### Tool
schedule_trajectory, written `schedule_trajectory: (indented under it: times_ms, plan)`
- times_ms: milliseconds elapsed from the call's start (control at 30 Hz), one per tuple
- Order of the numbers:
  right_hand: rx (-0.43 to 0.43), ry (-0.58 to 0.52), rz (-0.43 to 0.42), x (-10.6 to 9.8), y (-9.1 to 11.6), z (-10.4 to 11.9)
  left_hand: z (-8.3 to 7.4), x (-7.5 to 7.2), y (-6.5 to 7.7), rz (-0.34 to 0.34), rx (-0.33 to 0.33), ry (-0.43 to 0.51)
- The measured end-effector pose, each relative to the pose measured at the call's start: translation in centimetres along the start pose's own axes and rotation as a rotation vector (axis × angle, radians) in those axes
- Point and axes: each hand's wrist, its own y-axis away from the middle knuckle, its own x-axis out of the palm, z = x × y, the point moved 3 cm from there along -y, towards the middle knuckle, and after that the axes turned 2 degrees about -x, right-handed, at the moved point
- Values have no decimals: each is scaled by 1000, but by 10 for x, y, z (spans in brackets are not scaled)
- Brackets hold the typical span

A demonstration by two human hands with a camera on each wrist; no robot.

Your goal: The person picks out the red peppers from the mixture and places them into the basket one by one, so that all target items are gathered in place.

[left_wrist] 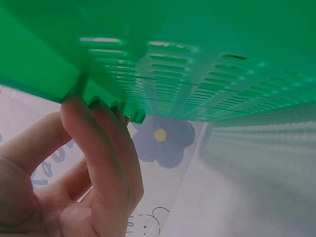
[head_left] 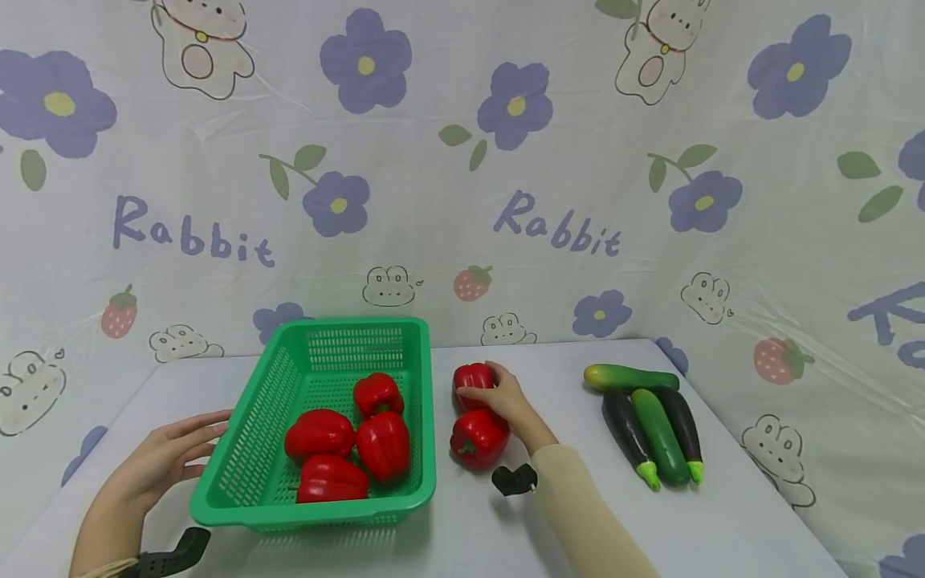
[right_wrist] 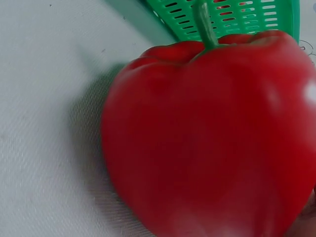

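Observation:
My right hand [head_left: 508,399] grips the farther of two red bell peppers [head_left: 473,375] to the right of the basket, thumb on its near side and fingers behind. The nearer bell pepper [head_left: 479,439] lies just below that hand. Its green stem and red body fill the right wrist view [right_wrist: 212,133], hiding most of the hand. At the left side of the green plastic basket [head_left: 421,417], my left hand [head_left: 162,457] touches the rim. In the left wrist view, its fingers [left_wrist: 101,148] are loosely bent, their tips under the rim's lip. Several red bell peppers [head_left: 318,436] lie inside the basket.
To the right on the white table [head_left: 549,514] lie two eggplants [head_left: 627,429], a cucumber [head_left: 659,437] and another green, yellow-ended cucumber-like vegetable [head_left: 629,377] across their far ends. A patterned cloth [head_left: 448,185] hangs behind the table.

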Motion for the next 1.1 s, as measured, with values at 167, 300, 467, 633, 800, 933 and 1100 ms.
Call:
schedule_trajectory:
  times_ms: [167, 300, 467, 633, 800, 933, 1100]
  plan:
    - [22, -4, 2, 0, -1, -2, 1, -1, -1, 1, -3, 2]
    - [35, -8, 6, 0, -1, -3, 1, -1, -1, 2, -5, 6]
    - [37, -15, 8, -1, -1, -3, -1, -1, -1, 6, -11, 7]
    - [32, -22, 2, -2, -2, -2, -2, -1, -1, 8, -14, 4]
    - [22, -34, -9, -3, -1, -1, -1, -1, -1, 8, -15, -4]
    - [19, -40, -15, -4, 0, 0, 0, -1, -1, 6, -17, -8]
    - [11, -47, -23, -5, 0, 3, 0, -2, -2, 0, -24, -16]
